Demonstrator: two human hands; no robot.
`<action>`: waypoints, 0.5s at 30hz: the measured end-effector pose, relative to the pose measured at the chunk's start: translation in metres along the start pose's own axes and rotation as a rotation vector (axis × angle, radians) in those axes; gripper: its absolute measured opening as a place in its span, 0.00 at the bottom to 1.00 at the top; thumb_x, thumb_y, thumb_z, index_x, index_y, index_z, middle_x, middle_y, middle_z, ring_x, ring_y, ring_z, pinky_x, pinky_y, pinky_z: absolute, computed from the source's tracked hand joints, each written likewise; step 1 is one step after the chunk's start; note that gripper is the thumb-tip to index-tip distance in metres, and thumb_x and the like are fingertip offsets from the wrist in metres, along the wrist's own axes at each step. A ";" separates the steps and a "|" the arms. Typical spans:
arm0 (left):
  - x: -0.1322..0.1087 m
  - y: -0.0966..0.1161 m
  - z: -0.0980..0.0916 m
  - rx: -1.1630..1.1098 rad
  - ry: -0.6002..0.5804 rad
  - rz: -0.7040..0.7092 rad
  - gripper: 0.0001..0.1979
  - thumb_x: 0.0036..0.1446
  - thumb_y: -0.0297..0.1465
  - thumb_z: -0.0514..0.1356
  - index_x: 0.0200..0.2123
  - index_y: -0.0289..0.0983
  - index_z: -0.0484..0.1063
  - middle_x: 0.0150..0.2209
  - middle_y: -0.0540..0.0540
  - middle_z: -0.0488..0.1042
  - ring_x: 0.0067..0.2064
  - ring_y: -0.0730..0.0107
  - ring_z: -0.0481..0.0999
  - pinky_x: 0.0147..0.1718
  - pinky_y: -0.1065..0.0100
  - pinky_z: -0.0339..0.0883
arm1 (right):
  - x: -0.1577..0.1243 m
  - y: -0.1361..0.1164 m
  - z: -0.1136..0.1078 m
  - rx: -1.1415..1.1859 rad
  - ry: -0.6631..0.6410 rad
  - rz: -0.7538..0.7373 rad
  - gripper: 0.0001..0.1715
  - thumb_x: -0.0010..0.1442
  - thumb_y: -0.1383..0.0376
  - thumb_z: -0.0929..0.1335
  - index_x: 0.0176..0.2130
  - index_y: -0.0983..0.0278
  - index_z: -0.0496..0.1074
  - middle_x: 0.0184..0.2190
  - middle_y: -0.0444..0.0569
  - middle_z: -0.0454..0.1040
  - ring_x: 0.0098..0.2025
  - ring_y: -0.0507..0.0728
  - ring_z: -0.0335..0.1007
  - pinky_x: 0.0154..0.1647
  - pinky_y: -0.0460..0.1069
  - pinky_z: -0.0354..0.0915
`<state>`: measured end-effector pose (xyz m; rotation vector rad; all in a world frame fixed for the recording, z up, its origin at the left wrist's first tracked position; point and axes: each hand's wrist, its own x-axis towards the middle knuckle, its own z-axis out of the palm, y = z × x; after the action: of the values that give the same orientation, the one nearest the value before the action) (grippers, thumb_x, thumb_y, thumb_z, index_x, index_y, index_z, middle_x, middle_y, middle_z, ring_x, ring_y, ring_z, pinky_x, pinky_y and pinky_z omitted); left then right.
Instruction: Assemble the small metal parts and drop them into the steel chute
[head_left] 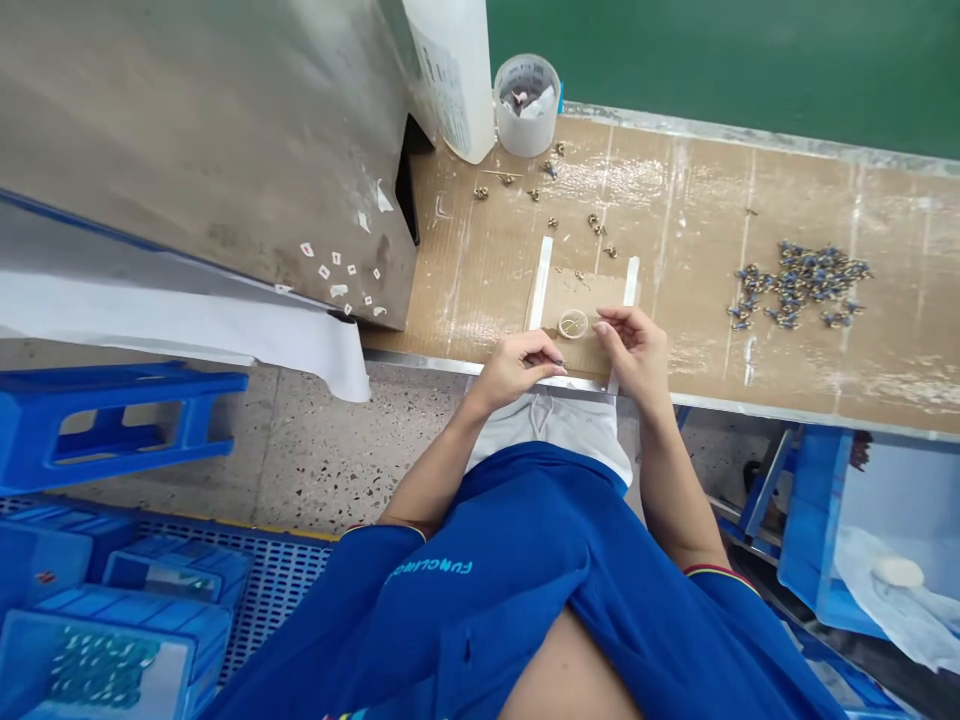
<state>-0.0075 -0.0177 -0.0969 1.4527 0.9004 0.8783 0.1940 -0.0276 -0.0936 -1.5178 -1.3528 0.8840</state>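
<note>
While the left hand is pinching a tiny metal part at the bench edge and the right hand is half closed beside a dish, a loose pinch could be dropping that part onto the floor.

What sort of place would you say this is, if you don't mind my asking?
It looks like a small-parts assembly workshop, probably in a factory: a long cardboard-covered workbench, a heap of small blue-and-brass components, and blue plastic crates on the floor.
</note>
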 end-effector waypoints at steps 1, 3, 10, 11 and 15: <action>0.000 0.000 0.000 0.040 -0.011 0.019 0.05 0.53 0.30 0.69 0.29 0.34 0.78 0.30 0.46 0.78 0.30 0.73 0.75 0.31 0.71 0.68 | 0.003 0.000 0.004 -0.012 -0.009 -0.018 0.21 0.61 0.47 0.70 0.42 0.61 0.76 0.34 0.48 0.79 0.36 0.56 0.75 0.37 0.51 0.72; 0.000 0.001 0.000 0.097 -0.035 0.060 0.05 0.55 0.30 0.68 0.29 0.34 0.77 0.30 0.47 0.77 0.30 0.73 0.74 0.31 0.71 0.68 | 0.007 -0.003 0.010 -0.054 -0.021 -0.072 0.18 0.62 0.49 0.70 0.37 0.61 0.77 0.34 0.48 0.77 0.36 0.55 0.74 0.36 0.51 0.71; -0.003 0.000 -0.004 0.130 -0.017 0.090 0.11 0.59 0.36 0.66 0.29 0.35 0.76 0.29 0.47 0.77 0.28 0.74 0.72 0.29 0.71 0.65 | 0.010 -0.014 0.015 -0.124 0.005 -0.199 0.14 0.63 0.52 0.70 0.34 0.59 0.78 0.38 0.49 0.76 0.41 0.56 0.73 0.37 0.51 0.70; -0.003 0.000 -0.004 0.131 -0.008 0.087 0.12 0.59 0.37 0.66 0.29 0.35 0.76 0.28 0.47 0.77 0.28 0.74 0.71 0.28 0.71 0.65 | 0.010 -0.014 0.015 -0.119 0.019 -0.189 0.14 0.63 0.52 0.70 0.35 0.59 0.78 0.38 0.49 0.77 0.40 0.56 0.73 0.37 0.51 0.70; -0.003 0.000 -0.004 0.098 0.002 0.037 0.11 0.58 0.36 0.67 0.29 0.35 0.76 0.29 0.46 0.77 0.30 0.73 0.74 0.29 0.72 0.67 | 0.014 -0.010 0.016 -0.083 0.012 -0.073 0.19 0.63 0.49 0.69 0.40 0.61 0.77 0.35 0.48 0.79 0.34 0.54 0.73 0.35 0.50 0.70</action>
<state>-0.0123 -0.0183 -0.0971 1.5574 0.9324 0.8730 0.1778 -0.0114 -0.0889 -1.5236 -1.4423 0.7800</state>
